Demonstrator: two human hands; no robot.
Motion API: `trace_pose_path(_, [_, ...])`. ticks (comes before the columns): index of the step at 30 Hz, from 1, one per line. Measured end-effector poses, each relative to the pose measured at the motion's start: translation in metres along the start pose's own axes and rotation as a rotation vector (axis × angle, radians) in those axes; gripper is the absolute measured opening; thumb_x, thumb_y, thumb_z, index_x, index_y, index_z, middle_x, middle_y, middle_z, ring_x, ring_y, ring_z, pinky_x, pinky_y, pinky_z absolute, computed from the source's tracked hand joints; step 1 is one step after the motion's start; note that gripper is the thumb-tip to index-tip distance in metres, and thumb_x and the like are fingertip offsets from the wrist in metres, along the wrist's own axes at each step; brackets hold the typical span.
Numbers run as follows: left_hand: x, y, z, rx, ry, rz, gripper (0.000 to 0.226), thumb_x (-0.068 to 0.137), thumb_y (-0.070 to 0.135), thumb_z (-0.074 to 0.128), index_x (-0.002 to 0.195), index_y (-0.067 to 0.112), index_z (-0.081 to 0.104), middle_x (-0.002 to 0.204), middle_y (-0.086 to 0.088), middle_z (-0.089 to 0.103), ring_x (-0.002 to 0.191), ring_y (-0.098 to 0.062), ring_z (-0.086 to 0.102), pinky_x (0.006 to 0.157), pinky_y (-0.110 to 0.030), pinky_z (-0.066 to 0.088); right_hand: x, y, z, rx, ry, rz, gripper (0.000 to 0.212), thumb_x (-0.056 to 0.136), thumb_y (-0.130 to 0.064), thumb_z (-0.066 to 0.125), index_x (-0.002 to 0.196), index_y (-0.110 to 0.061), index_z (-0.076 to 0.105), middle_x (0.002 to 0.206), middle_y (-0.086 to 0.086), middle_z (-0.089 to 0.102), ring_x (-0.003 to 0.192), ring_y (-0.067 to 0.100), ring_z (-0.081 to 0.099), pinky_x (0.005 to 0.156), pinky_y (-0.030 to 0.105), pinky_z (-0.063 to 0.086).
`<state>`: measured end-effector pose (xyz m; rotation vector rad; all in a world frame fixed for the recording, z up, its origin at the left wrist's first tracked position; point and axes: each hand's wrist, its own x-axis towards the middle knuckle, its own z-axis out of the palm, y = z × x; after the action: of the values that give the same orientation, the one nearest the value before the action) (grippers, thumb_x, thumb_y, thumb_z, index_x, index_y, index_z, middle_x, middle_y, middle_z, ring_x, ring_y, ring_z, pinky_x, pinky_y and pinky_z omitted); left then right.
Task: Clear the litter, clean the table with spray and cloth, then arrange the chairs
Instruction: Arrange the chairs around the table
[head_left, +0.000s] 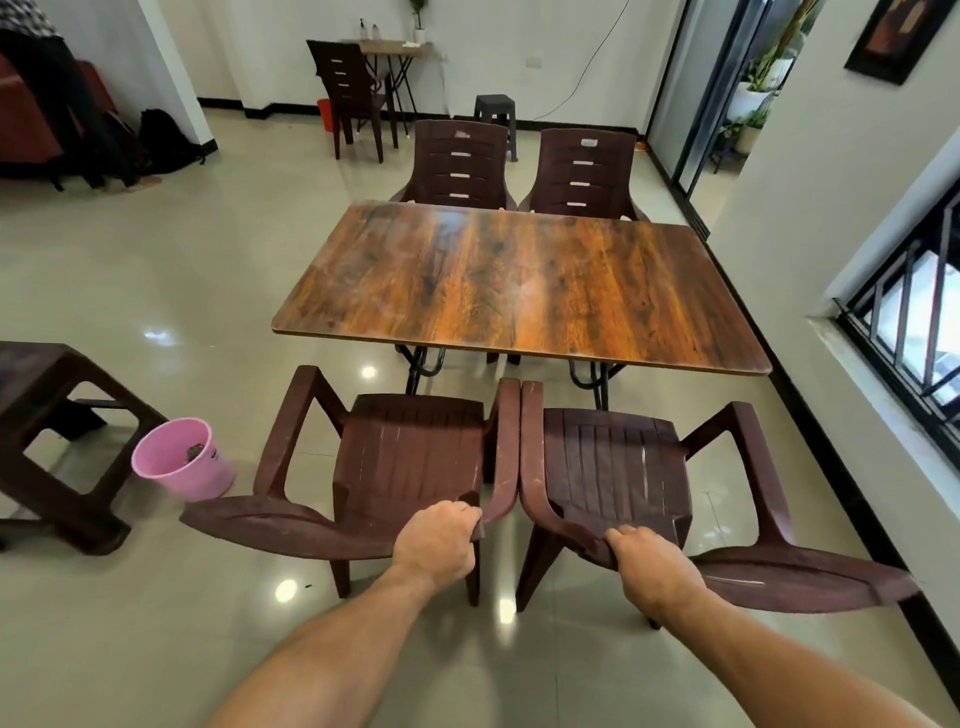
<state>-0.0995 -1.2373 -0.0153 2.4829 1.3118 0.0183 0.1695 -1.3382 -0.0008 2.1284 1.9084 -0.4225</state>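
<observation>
As we stand at the desk (519, 280): two near chairs touch.
Left hand (436, 540): we grip the left chair (405, 457) backrest.
Right hand (654, 566): we grip the right chair (613, 462) backrest.

Your view is bright and evenly lit, daylight entering from the barred window (914, 332) on your right and the glass door (691, 88) beyond, with small ceiling-light hotspots on the glossy floor (171, 270). A pale hazy sheen lies across the wooden surface (519, 286); shadows under it are soft. Wide-angle distortion bows the walls and stretches the near chair backs (291, 525) and your forearms at the frame edges; focus is sharp throughout.
</observation>
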Motion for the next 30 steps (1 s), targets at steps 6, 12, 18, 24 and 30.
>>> trace_pose_path(6, [0.005, 0.002, -0.005, 0.112, -0.171, 0.01, 0.063, 0.088, 0.037, 0.049, 0.149, 0.02, 0.04, 0.145, 0.001, 0.053, 0.133, -0.021, 0.049, 0.11, -0.04, 0.041, -0.004, 0.001, 0.007, 0.033, 0.062, 0.038, 0.082, 0.089, -0.074, 0.04, 0.154, -0.026, 0.029, 0.157, -0.003, 0.036, 0.142, 0.021, 0.036, 0.115, 0.042, 0.033])
trace_pose_path(12, [0.005, -0.006, -0.022, 0.094, -0.125, -0.001, 0.078, 0.097, 0.065, 0.026, 0.16, 0.019, 0.022, 0.163, -0.002, 0.032, 0.15, -0.02, 0.028, 0.123, -0.045, 0.023, 0.006, -0.027, -0.007, 0.148, 0.188, 0.011, 0.087, 0.091, -0.08, 0.013, 0.16, -0.028, 0.001, 0.168, -0.001, -0.01, 0.154, 0.017, -0.007, 0.125, 0.045, 0.003])
trace_pose_path(18, [-0.002, -0.041, -0.042, 0.127, -0.096, -0.055, 0.074, 0.101, 0.062, 0.025, 0.161, 0.018, 0.02, 0.167, -0.004, 0.024, 0.154, -0.02, 0.019, 0.126, -0.045, 0.016, 0.036, -0.094, -0.029, 0.148, 0.253, -0.14, 0.084, 0.092, -0.077, 0.009, 0.16, -0.028, 0.005, 0.167, -0.001, -0.011, 0.154, 0.018, -0.007, 0.125, 0.047, 0.004])
trace_pose_path(24, [-0.012, -0.118, -0.062, 0.12, -0.141, -0.137, 0.071, 0.103, 0.059, 0.029, 0.161, 0.019, 0.02, 0.17, -0.004, 0.014, 0.155, -0.024, 0.014, 0.125, -0.046, 0.016, 0.086, -0.186, -0.05, 0.122, 0.241, -0.31, 0.077, 0.096, -0.071, 0.015, 0.16, -0.029, 0.008, 0.168, 0.001, -0.006, 0.155, 0.019, -0.001, 0.125, 0.047, 0.008])
trace_pose_path(30, [-0.006, -0.236, -0.09, 0.129, -0.152, -0.182, 0.072, 0.102, 0.061, 0.028, 0.161, 0.021, 0.019, 0.169, -0.005, 0.014, 0.156, -0.024, 0.014, 0.127, -0.045, 0.014, 0.154, -0.288, -0.068, 0.082, 0.241, -0.412, 0.075, 0.099, -0.068, 0.02, 0.16, -0.026, 0.012, 0.169, 0.002, -0.002, 0.155, 0.019, 0.002, 0.125, 0.045, 0.006])
